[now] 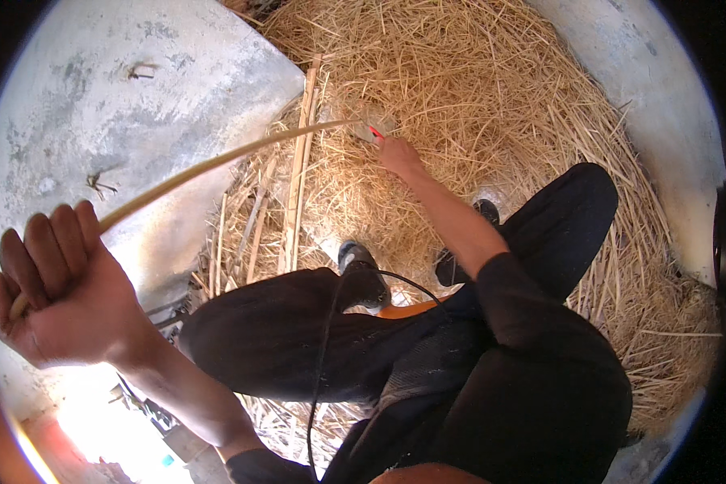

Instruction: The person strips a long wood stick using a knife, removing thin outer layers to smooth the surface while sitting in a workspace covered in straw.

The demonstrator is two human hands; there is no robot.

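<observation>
My left hand (73,290), raised at the far left, is closed in a fist around one end of a long, thin bamboo strip (218,162). The strip bows gently upward and reaches across to the middle. There its thin far end meets a small knife-like tool with a red and black handle (376,134). My right hand (400,155) is wrapped around that handle, arm stretched forward. The tool's greyish head blends into the shavings behind it, so its exact shape is hard to make out.
Pale shavings (476,81) cover the floor. Several long split strips (300,177) lie left of centre beside a grey-white slab (177,64). A pale wall (653,105) curves along the right. My bent legs and a black cable (324,347) fill the lower middle.
</observation>
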